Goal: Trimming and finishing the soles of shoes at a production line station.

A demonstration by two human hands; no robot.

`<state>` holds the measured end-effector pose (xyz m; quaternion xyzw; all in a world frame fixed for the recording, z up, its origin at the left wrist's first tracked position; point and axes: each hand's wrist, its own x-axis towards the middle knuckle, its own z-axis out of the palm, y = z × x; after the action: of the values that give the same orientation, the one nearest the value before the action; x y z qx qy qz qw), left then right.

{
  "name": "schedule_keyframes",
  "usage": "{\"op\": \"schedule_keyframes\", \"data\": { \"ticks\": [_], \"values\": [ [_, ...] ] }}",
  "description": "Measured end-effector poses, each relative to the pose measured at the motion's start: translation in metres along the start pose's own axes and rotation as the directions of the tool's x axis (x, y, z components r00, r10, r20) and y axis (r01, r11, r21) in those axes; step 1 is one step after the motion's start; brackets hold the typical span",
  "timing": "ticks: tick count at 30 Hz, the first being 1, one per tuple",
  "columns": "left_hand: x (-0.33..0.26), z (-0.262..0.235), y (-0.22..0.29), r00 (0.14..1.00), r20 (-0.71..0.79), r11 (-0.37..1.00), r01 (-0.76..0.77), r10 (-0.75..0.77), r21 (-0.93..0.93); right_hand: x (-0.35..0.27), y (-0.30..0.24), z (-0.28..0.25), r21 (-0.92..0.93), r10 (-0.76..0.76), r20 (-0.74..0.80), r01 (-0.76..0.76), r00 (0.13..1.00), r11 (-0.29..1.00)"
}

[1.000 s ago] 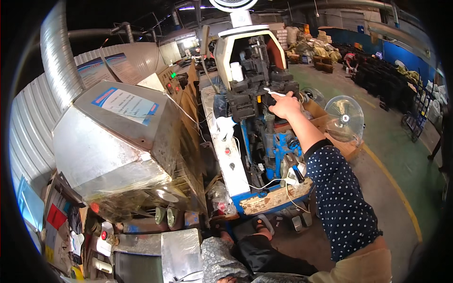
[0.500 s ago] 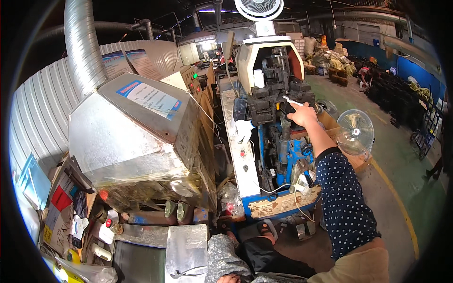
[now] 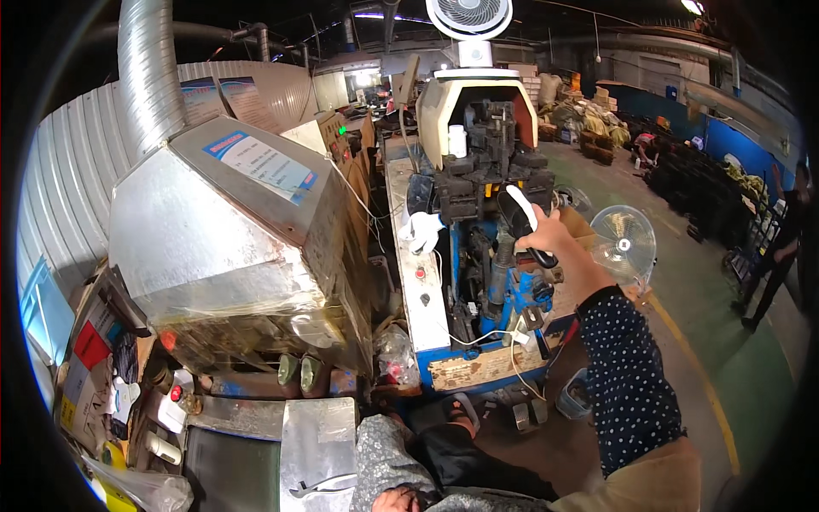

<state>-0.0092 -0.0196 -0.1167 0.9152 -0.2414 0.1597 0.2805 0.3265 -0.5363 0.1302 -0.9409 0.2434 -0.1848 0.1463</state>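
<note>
My right hand (image 3: 546,237) is closed around a black shoe with a white edge (image 3: 519,209). It holds the shoe tilted in front of the dark clamping head of a machine (image 3: 495,162), above the machine's blue lower frame. A dark polka-dot sleeve (image 3: 627,375) covers my right forearm. At the lower edge, my left hand (image 3: 397,500) rests by my lap, partly cut off, and its fingers do not show clearly. Pliers (image 3: 322,486) lie on the metal plate (image 3: 317,435) to its left.
A metal hooded unit (image 3: 213,239) fills the left side. White fan (image 3: 469,15) tops the machine; another fan (image 3: 624,241) stands at its right. Foot pedals (image 3: 529,414) and a small bin (image 3: 576,394) sit below. One person (image 3: 781,243) is at the far right, another (image 3: 646,149) farther back.
My right hand has drawn back and down from the machine head, and the shoe now shows clearly in it. The view has shifted slightly. A person has come into sight at the right.
</note>
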Motion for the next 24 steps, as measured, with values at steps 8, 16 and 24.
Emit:
{"op": "schedule_keyframes", "data": {
  "ticks": [8,16,24],
  "values": [
    [-0.006,-0.017,0.015,0.985,0.006,0.954,0.168,-0.172,-0.250,-0.073,0.011,0.029,0.119,-0.208,-0.373,0.269,0.904,0.956],
    [0.026,-0.044,0.025,0.980,0.083,0.775,0.193,-0.180,-0.602,-0.183,-0.054,0.033,0.387,-0.427,-0.453,0.604,0.783,0.697],
    [0.067,-0.077,0.061,0.702,-0.062,0.216,0.133,-0.710,-0.967,-0.457,-0.138,0.071,0.877,-0.857,-0.091,0.448,0.507,0.172]
  ]
}}
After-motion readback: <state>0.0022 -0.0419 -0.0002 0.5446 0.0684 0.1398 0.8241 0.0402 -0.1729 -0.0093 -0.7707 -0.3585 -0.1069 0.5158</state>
